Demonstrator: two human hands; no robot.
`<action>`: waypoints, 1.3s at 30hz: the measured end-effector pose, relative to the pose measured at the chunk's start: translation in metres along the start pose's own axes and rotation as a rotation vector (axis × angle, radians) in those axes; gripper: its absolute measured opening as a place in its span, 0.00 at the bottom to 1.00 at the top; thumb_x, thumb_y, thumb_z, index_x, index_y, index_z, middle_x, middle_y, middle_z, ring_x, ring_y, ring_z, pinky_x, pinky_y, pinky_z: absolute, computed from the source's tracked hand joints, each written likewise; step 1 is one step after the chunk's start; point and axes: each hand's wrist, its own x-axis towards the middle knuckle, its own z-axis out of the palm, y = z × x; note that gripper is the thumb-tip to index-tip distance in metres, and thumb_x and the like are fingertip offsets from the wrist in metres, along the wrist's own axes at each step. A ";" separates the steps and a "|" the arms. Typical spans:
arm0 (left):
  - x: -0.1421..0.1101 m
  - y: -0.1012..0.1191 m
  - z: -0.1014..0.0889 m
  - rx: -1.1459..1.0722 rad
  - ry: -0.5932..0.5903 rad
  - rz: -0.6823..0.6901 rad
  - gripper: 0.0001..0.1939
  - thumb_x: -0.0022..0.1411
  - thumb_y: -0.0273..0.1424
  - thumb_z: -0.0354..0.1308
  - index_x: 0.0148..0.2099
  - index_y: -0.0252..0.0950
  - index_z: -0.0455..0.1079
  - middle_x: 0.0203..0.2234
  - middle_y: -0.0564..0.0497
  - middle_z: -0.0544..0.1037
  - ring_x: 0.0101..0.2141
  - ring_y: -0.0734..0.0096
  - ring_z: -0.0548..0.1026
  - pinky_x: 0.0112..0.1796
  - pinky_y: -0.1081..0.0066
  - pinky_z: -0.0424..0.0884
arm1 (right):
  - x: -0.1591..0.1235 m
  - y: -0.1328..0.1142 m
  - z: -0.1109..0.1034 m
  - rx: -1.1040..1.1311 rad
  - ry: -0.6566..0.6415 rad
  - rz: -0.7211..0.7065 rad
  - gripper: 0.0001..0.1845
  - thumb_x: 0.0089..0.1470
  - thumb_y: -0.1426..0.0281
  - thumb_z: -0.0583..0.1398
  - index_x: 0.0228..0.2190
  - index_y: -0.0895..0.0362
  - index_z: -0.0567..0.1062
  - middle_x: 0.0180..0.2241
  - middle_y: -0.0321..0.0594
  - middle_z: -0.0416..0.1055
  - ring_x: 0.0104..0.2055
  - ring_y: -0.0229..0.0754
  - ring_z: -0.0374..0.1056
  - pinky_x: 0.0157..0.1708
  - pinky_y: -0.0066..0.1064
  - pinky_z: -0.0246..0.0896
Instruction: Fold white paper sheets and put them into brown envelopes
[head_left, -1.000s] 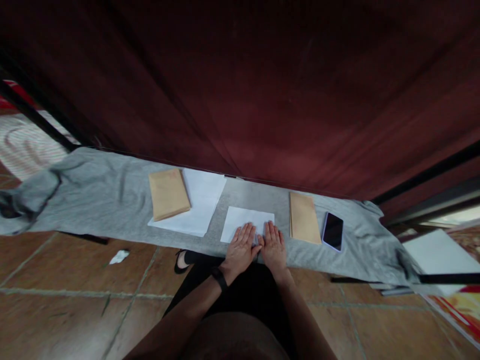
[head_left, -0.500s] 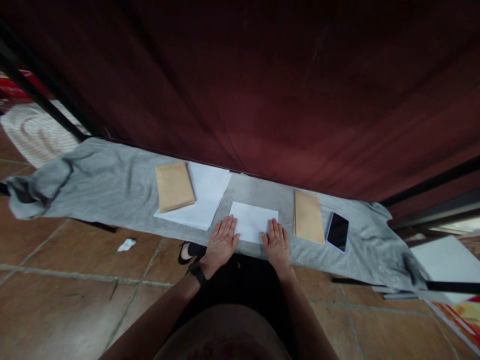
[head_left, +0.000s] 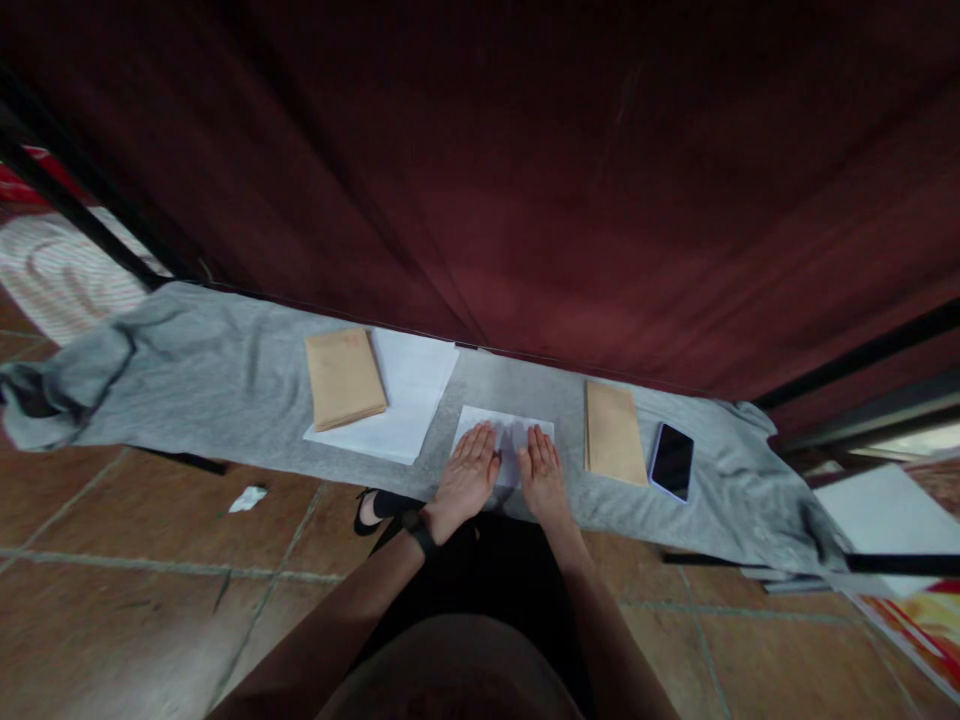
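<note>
A small white sheet of paper [head_left: 512, 428], perhaps folded, lies on the grey cloth [head_left: 247, 385] right before me. My left hand [head_left: 469, 475] rests flat on its left part, fingers stretched out. On the right part lies my right hand [head_left: 543, 475], also flat with straight fingers. A narrow shaded strip of paper shows between the two hands. To the left, a stack of brown envelopes [head_left: 345, 378] sits on larger white sheets [head_left: 412, 385]. Another stack of brown envelopes [head_left: 615, 432] lies right of my right hand.
A phone [head_left: 672, 461] with a dark screen lies beyond the right-hand envelopes. Behind the cloth-covered bench rises a dark red panel [head_left: 480, 200]. Black bars [head_left: 862, 350] stand at both ends. A white scrap [head_left: 247, 498] is on the tiled floor.
Both hands have slid inward from the paper's side edges and are closer together on it. The view has shifted slightly; the envelopes and phone stay in place.
</note>
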 end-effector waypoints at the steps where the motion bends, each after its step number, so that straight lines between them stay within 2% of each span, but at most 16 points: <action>1: 0.010 0.004 0.004 -0.005 -0.022 0.030 0.30 0.72 0.31 0.38 0.73 0.28 0.49 0.69 0.40 0.59 0.69 0.60 0.54 0.68 0.55 0.51 | 0.009 -0.008 0.002 0.032 -0.038 -0.033 0.30 0.72 0.63 0.38 0.67 0.62 0.57 0.67 0.52 0.59 0.70 0.48 0.52 0.66 0.48 0.51; 3: 0.027 0.007 0.012 -0.002 -0.069 0.077 0.31 0.70 0.29 0.41 0.72 0.27 0.50 0.69 0.39 0.58 0.69 0.60 0.53 0.68 0.56 0.49 | 0.024 -0.021 0.008 0.057 -0.095 -0.063 0.31 0.72 0.62 0.37 0.67 0.62 0.59 0.67 0.50 0.58 0.71 0.46 0.50 0.67 0.46 0.49; 6: 0.043 0.002 0.020 0.023 -0.122 0.073 0.31 0.68 0.28 0.43 0.71 0.25 0.53 0.69 0.37 0.57 0.69 0.58 0.52 0.68 0.57 0.47 | 0.036 -0.028 0.015 0.050 -0.144 -0.066 0.30 0.72 0.62 0.39 0.66 0.63 0.60 0.67 0.49 0.59 0.71 0.44 0.50 0.68 0.43 0.47; 11: 0.044 -0.013 0.023 0.041 -0.112 0.029 0.29 0.71 0.30 0.39 0.70 0.25 0.55 0.69 0.38 0.57 0.70 0.62 0.51 0.68 0.59 0.47 | 0.035 -0.019 0.023 -0.044 -0.131 -0.043 0.28 0.71 0.64 0.43 0.65 0.64 0.63 0.66 0.52 0.60 0.70 0.46 0.52 0.68 0.44 0.46; 19: 0.036 -0.022 0.023 0.056 -0.087 -0.063 0.31 0.73 0.38 0.38 0.71 0.26 0.53 0.70 0.40 0.56 0.70 0.61 0.49 0.68 0.59 0.45 | 0.022 0.005 0.022 -0.120 -0.039 -0.025 0.31 0.71 0.60 0.44 0.66 0.65 0.60 0.66 0.57 0.58 0.69 0.52 0.54 0.66 0.49 0.47; 27: 0.026 -0.029 0.017 0.103 -0.116 -0.076 0.35 0.74 0.45 0.37 0.72 0.25 0.50 0.71 0.39 0.52 0.71 0.59 0.46 0.69 0.58 0.43 | 0.001 0.029 0.008 -0.187 -0.006 -0.034 0.31 0.71 0.59 0.44 0.66 0.64 0.59 0.66 0.55 0.59 0.68 0.53 0.56 0.65 0.49 0.48; 32: 0.023 -0.029 0.014 0.110 -0.107 -0.068 0.35 0.74 0.45 0.38 0.72 0.24 0.51 0.70 0.38 0.53 0.71 0.57 0.47 0.68 0.57 0.44 | -0.014 0.040 -0.001 -0.198 0.001 -0.025 0.30 0.71 0.60 0.45 0.66 0.64 0.60 0.66 0.57 0.60 0.68 0.54 0.55 0.64 0.51 0.50; 36: 0.024 -0.026 0.014 0.136 -0.088 -0.066 0.35 0.74 0.44 0.39 0.71 0.22 0.53 0.70 0.36 0.54 0.70 0.54 0.48 0.68 0.55 0.43 | -0.029 0.032 -0.010 -0.184 0.058 0.056 0.30 0.71 0.62 0.45 0.66 0.66 0.59 0.67 0.59 0.57 0.68 0.57 0.54 0.63 0.53 0.52; 39: 0.024 -0.024 0.015 0.145 -0.078 -0.062 0.34 0.73 0.43 0.40 0.71 0.22 0.53 0.69 0.35 0.55 0.70 0.53 0.50 0.68 0.54 0.43 | -0.041 0.009 -0.013 -0.139 0.024 0.007 0.30 0.71 0.63 0.44 0.68 0.65 0.54 0.69 0.57 0.52 0.70 0.55 0.51 0.65 0.51 0.51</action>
